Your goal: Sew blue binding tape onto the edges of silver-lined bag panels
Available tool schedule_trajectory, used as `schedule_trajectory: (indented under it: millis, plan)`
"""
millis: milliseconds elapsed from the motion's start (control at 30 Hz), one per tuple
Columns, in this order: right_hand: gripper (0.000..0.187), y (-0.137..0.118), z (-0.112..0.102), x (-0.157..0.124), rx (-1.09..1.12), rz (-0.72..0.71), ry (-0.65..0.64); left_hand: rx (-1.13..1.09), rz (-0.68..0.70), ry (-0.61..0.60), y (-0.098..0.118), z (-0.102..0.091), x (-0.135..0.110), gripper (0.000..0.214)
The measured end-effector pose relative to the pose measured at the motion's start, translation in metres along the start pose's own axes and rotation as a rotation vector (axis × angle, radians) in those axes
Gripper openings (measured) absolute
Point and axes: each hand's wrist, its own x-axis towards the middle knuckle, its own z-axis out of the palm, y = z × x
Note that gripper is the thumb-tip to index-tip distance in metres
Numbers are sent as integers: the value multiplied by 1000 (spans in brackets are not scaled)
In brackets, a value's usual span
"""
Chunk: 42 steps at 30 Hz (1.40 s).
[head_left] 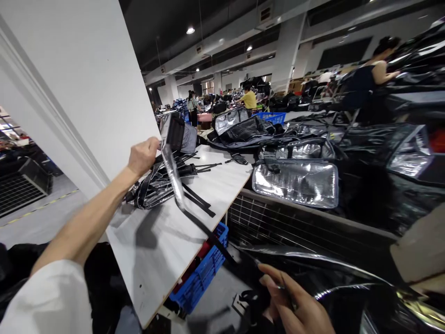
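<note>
My left hand [143, 157] is closed around the upper end of a silver foil-faced piece [172, 174], raised over the white table. The piece hangs nearly edge-on, and a black strap [208, 234] trails from its lower end past the table edge. At the lower right, my right hand [299, 301] has its fingers curled near each other, with a small dark thing among them that I cannot make out. Beyond the left hand, black bag pieces with straps [151, 188] lie piled on the white table [163, 246].
A white pillar [79, 69] rises close on the left. Under the table stands a blue crate [205, 273]. Foil-lined bags [295, 183] lie to the right, above a wire mesh rack [264, 218]. A person [371, 76] sits farther right; others work behind.
</note>
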Motion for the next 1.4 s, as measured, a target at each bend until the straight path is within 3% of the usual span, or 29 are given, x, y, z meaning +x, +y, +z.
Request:
schedule_trajectory:
  millis: [67,133,200,300,433,500,600,700,767,833,900,967,1000,1067,1133,1200,1267,1400]
  plan:
    - [48,-26,-5,10,-10,-82,83,-51,279,342,25,-39,14,29]
    - [50,-51,-4,22,52,-110,166,-153,572,545,78,-68,5,28]
    - [54,-66,1,32,169,-73,177,-253,727,532,141,-78,-21,33]
    - [49,-61,11,39,257,-96,153,-437,774,458,221,-63,-65,34]
    - [37,-35,10,29,160,-87,191,-780,731,417,284,-32,-95,33]
    - [39,-28,3,20,197,-24,195,-924,681,356,299,-30,-101,30]
    - [38,-31,-11,7,431,163,82,-1100,608,230,303,-46,-104,26]
    - [33,-40,-23,-3,623,313,42,-1292,538,-66,289,-73,-96,26]
    - [29,-47,-29,-9,648,298,86,-1409,555,-268,278,-87,-82,37]
    - [26,-54,-35,-15,643,259,70,-1456,653,-386,272,-97,-66,46]
    - [25,-59,-41,-20,617,190,17,-1457,749,-480,274,-104,-53,39]
    - [27,-62,-48,-24,548,91,17,-1439,754,-566,285,-111,-46,23]
    - [28,-62,-53,-26,495,44,47,-1427,733,-560,292,-115,-43,18]
    - [27,-58,-65,-29,399,7,83,-1366,733,-415,308,-123,-40,20]
    - [29,-52,-79,-33,335,38,56,-1264,843,-206,327,-127,-37,23]
    - [36,-43,-94,-36,248,56,47,-1206,955,-116,348,-125,-33,24]
    - [44,-32,-105,-37,106,25,125,-1252,990,-196,372,-116,-29,25]
    - [46,-8,-116,-30,-26,52,311,-1537,848,-521,421,-85,-26,28]
